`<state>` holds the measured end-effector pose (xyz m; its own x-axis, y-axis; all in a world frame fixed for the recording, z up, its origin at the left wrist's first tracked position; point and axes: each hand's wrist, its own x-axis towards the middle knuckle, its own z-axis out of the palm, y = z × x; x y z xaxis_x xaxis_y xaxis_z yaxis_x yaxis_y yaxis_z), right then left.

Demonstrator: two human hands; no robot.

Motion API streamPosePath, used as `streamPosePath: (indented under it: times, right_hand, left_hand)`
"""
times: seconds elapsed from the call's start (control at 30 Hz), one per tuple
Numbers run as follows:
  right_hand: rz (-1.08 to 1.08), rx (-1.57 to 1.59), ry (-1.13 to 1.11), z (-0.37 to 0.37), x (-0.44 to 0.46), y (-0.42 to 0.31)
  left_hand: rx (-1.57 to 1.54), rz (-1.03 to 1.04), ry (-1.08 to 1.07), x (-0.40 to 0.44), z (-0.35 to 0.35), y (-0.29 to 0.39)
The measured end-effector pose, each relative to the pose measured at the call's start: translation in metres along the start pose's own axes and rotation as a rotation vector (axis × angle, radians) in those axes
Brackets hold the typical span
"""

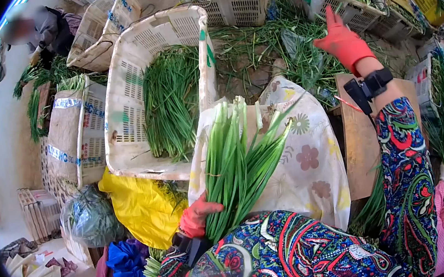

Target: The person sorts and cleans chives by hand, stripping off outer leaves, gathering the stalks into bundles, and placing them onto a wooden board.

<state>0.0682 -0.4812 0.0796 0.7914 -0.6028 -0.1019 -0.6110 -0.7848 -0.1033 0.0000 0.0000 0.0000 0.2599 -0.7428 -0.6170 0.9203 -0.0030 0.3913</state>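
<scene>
Head view
Left grip: my red glove is closed on the bunch low on its left side, thumb laid over the leaves – the other fingers I can't see.
Right grip: raised well apart from the bunch, red-gloved, fingers spread wide, holding nothing; it is above the leafy scraps on the floor.
Bunch: on the flowered cloth in front of me, pale ends pointing away, green leaves fanning toward my body and off to the right.
Crate: white and slotted, just beyond the cloth on the left, with a heap of the same long greens inside.
Near my left: a yellow sheet below the crate – a stuffed clear bag beside it.
Near my right: a brown board next to the cloth.
</scene>
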Motion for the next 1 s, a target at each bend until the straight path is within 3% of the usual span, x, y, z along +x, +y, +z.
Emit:
streamPosePath:
  times: [0.03, 0.07, 0.17, 0.2, 0.23, 0.27, 0.37, 0.43, 0.47, 0.5, 0.53, 0.57, 0.6, 0.63, 0.7, 0.8, 0.83, 0.9, 1.0]
  right_hand:
    - [-0.044, 0.31, -0.084, -0.002, -0.006, -0.005]
    - [-0.097, 0.504, -0.4, 0.006, -0.003, -0.01]
    - [-0.323, 0.947, -1.075, 0.056, -0.039, -0.038]
    - [-0.339, 0.929, -1.106, 0.032, -0.071, -0.06]
    - [-0.502, 0.904, -1.032, 0.054, -0.075, -0.067]
    - [-0.351, 1.035, -1.156, 0.053, -0.084, -0.077]
    - [-0.338, 1.027, -1.051, 0.026, -0.099, -0.09]
    - [-0.549, 1.188, -0.862, 0.039, -0.073, -0.072]
    - [-0.394, 1.291, -0.804, 0.035, -0.055, -0.062]
    - [-0.323, 1.041, -0.575, 0.016, -0.039, -0.057]
    - [-0.458, 1.12, -0.2, 0.017, -0.017, -0.027]
    - [-0.348, 1.17, 0.041, 0.031, 0.017, 0.013]
    - [-0.194, 0.719, 0.122, 0.015, 0.029, 0.035]
    - [-0.056, 0.486, 0.329, 0.028, 0.048, 0.061]
    - [-0.349, 0.666, 0.231, 0.012, -0.007, 0.014]
    - [-1.056, 0.883, -0.122, 0.012, -0.101, -0.074]
    - [-1.271, 0.596, 0.193, 0.03, -0.125, -0.096]
    - [-1.318, 0.599, 0.067, 0.036, -0.169, -0.128]
    - [-1.383, 0.672, 0.16, 0.063, -0.182, -0.148]
  left_hand:
    - [-0.028, 0.006, -0.021, 0.004, -0.002, -0.002]
    - [-0.059, 0.008, -0.041, 0.008, -0.004, -0.005]
    - [-0.138, -0.013, -0.107, 0.01, -0.011, -0.006]
    - [-0.163, -0.036, -0.103, 0.007, -0.005, -0.002]
    - [-0.169, -0.028, -0.1, 0.008, -0.005, -0.002]
    - [-0.178, -0.022, -0.094, 0.006, -0.007, -0.003]
    - [-0.239, -0.01, -0.115, 0.002, -0.008, -0.006]
    - [-0.298, 0.009, -0.212, 0.005, -0.008, -0.004]
    - [-0.334, 0.027, -0.204, 0.005, -0.008, -0.005]
    - [-0.364, 0.076, -0.223, 0.003, -0.007, -0.004]
    - [-0.403, 0.082, -0.221, 0.005, -0.014, -0.008]
    - [-0.443, 0.091, -0.22, 0.007, -0.02, -0.012]
    - [-0.403, 0.053, -0.223, 0.01, -0.022, -0.011]
    - [-0.417, 0.07, -0.216, 0.012, -0.022, -0.011]
    - [-0.446, 0.107, -0.201, 0.016, -0.019, -0.009]
    - [-0.472, 0.134, -0.188, 0.02, -0.014, -0.006]
    - [-0.476, 0.136, -0.186, 0.02, -0.013, -0.005]
    - [-0.478, 0.144, -0.176, 0.018, -0.013, -0.006]
    - [-0.481, 0.152, -0.159, 0.01, -0.014, -0.01]
